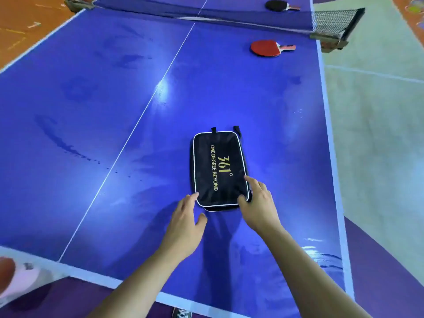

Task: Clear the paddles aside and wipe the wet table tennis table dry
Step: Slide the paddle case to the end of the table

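I am working at the near end of the blue table [91,111], where the black case [218,166] is lying flat just right of the white centre line, in the lower middle of the frame, its long side pointing toward the net [332,21]. My left hand [183,223] is reaching in with its fingers nearly straight and spread, the fingertips [193,195] just touching the case's near left corner and holding nothing. My right hand [261,207] is sitting over the near right corner, thumb on the top face and fingers draped along the right edge; I cannot tell whether they are closing under that edge. The red paddle [266,48] is lying in the upper right, on my side of the net near the right sideline. The black paddle [276,5] is lying beyond the net at the top right, and both are well apart from my hands. I am judging the step in hand to be taking up the case, so I am aiming for thumbs on top and fingers underneath before lifting, since the surface looks slick and a one-corner pinch could let the case swing. Wet streaks [62,141] are showing at the left of the frame, so I am planning to lift rather than drag, keeping water off the fabric.
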`<state>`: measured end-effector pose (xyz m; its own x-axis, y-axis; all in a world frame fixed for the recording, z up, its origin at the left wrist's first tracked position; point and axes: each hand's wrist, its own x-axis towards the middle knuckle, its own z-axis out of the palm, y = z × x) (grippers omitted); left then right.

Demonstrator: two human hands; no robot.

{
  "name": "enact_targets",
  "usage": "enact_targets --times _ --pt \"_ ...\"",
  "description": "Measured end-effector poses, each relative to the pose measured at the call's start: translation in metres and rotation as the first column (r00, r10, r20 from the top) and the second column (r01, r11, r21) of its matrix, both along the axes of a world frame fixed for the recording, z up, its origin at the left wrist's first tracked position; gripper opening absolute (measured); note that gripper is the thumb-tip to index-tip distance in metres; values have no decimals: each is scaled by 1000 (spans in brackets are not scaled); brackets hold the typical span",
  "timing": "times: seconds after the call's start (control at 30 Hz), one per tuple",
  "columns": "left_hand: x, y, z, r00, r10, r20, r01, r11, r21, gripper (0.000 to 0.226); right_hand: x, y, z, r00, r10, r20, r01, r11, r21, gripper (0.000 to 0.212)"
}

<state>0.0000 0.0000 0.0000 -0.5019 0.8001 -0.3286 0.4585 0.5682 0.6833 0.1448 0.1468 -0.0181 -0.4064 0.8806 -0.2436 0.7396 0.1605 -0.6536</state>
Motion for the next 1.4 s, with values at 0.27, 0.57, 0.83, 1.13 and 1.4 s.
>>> enact_targets --times 0.27,0.57,0.83,1.13,1.4 --pt "-14 31 -38 969 121 214 -108 991 -74 60 -14 32 -35 993 2 116 15 990 -141 58" --pt "-15 43 -43 872 251 420 -229 968 -103 58 -18 61 -47 958 -285 -9 261 888 -378 35" --pt "5 18 -23 849 234 474 -260 966 -12 46 13 24 -36 847 -476 -236 306 800 -516 18" --pt "33 -47 -22 920 133 368 -106 990 -92 35 106 -47 -15 773 -547 -321 257 732 -631 23" --pt "51 -41 -9 989 -27 146 41 994 -98 64 195 -70 12 966 -258 -31 205 830 -519 23"
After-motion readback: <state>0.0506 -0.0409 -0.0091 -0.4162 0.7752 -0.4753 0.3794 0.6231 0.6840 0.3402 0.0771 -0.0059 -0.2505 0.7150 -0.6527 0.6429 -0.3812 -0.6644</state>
